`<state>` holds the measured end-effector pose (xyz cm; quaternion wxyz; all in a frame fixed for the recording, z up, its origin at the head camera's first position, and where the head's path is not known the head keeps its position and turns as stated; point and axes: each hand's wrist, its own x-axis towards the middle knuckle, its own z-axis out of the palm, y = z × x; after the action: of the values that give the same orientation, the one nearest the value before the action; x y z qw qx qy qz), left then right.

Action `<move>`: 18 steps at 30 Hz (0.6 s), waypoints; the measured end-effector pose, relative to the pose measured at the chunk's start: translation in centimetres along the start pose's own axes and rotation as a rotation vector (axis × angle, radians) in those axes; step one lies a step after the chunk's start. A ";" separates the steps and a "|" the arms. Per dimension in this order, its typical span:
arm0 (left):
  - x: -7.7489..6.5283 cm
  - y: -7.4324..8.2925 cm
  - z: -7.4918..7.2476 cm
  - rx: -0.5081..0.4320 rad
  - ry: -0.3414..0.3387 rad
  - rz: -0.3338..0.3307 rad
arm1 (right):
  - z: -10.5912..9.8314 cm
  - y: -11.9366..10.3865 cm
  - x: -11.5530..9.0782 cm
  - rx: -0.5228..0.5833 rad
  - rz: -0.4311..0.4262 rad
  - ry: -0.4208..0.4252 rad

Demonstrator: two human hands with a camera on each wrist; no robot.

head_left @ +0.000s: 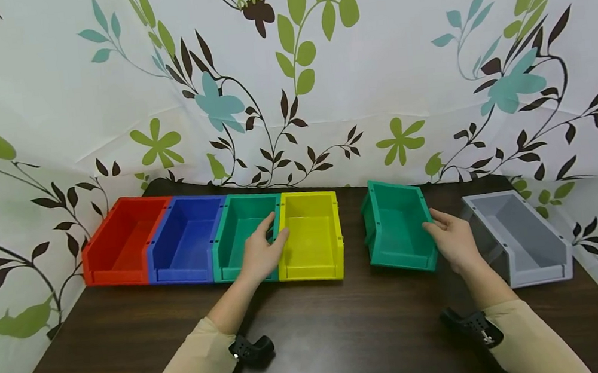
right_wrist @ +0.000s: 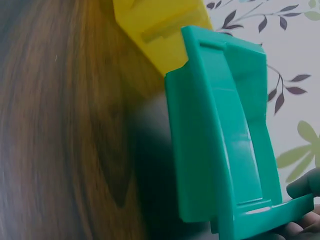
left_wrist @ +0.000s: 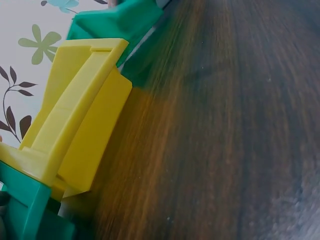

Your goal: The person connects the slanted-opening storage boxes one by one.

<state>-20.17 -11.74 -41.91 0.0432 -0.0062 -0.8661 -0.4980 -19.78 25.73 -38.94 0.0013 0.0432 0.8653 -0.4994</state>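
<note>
Dark table (head_left: 341, 338): right hand (head_left: 452, 239) grips 1 green bin (head_left: 399, 225).

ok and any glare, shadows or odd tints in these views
Head: soft sheen on the dark table, otherwise mostly crisp; left wrist: yellowish tint beside the yellow bin, speckled glare toward the lower right; right wrist: dark shadow beside the held green bin, glossy highlights on it.
</note>
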 end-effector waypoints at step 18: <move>-0.1 -0.1 -0.1 0.018 -0.010 0.014 | 2.1 -2.6 -0.3 0.220 0.008 -0.078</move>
<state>-20.10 -11.86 -41.96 0.0423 -0.0142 -0.8707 -0.4897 -19.74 22.62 -37.76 0.0321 0.0270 0.8043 -0.5927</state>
